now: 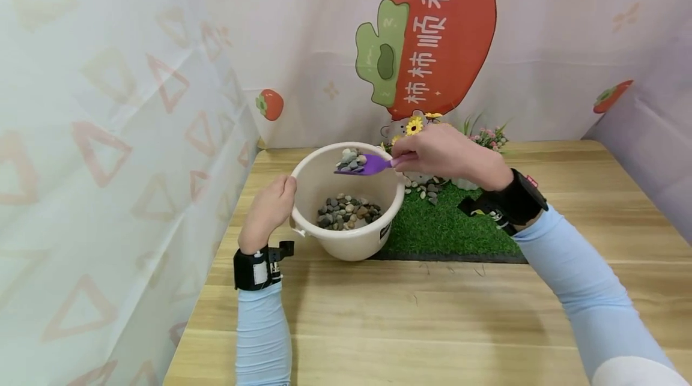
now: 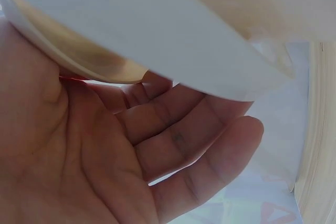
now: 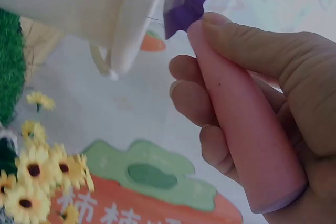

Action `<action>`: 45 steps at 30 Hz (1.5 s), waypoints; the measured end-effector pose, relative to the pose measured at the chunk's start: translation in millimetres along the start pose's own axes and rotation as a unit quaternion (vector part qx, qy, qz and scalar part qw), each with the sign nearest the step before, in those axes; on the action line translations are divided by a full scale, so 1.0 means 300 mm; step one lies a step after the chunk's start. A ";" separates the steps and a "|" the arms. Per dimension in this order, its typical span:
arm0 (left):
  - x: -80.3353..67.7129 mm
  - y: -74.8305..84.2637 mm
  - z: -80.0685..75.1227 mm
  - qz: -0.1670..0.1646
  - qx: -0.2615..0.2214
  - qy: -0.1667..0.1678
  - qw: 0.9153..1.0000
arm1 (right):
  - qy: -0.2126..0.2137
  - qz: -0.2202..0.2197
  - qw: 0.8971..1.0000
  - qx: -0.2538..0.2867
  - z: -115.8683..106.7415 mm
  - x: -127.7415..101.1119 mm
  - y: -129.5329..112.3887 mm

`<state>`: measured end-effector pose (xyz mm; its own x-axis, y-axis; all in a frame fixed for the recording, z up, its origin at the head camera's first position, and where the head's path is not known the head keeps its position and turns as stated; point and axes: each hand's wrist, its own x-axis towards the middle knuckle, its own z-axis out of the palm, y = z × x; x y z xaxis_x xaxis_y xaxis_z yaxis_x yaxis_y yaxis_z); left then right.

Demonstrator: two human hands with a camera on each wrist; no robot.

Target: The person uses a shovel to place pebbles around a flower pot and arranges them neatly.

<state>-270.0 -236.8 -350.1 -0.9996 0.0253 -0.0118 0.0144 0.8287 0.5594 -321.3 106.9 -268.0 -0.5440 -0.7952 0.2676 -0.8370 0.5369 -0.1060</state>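
Observation:
A cream bucket (image 1: 360, 244) stands on the table, with a layer of mixed pebbles (image 1: 346, 213) in its bottom. My left hand (image 1: 272, 209) holds the bucket's rim at its left side; the left wrist view has the fingers (image 2: 178, 140) bent against the pale wall. With my right hand (image 1: 440, 155) I grip a small shovel by its pink handle (image 3: 244, 124). The shovel's purple blade (image 1: 375, 165) is over the bucket's opening, level with its upper part, and carries a small heap of pebbles (image 1: 351, 161).
Right of the bucket lies a green artificial turf mat (image 1: 454, 227), with loose pebbles (image 1: 432, 193) near its back. Yellow artificial flowers (image 3: 34, 171) and pink ones (image 1: 491, 135) stand behind, by a printed cloth backdrop (image 1: 540, 44). The wooden table (image 1: 400, 326) extends toward me.

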 end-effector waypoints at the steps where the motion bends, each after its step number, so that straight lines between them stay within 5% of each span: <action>1: 0.000 0.000 -0.002 -0.001 0.000 0.000 1.000 | -0.001 0.007 1.000 -0.002 -0.008 -0.010 0.004; 27: -0.016 0.014 -0.004 -0.008 -0.008 -0.005 1.000 | 0.035 0.103 0.994 -0.017 -0.091 -0.258 0.082; 45: -0.024 0.016 -0.011 -0.003 -0.006 0.001 1.000 | 0.028 0.149 0.988 -0.026 -0.023 -0.433 0.122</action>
<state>-262.9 -234.9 -344.6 -0.9997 0.0198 -0.0133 0.0087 0.8223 0.5690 -280.8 231.6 -300.0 -0.7604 -0.5841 0.2842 -0.6354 0.7597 -0.1387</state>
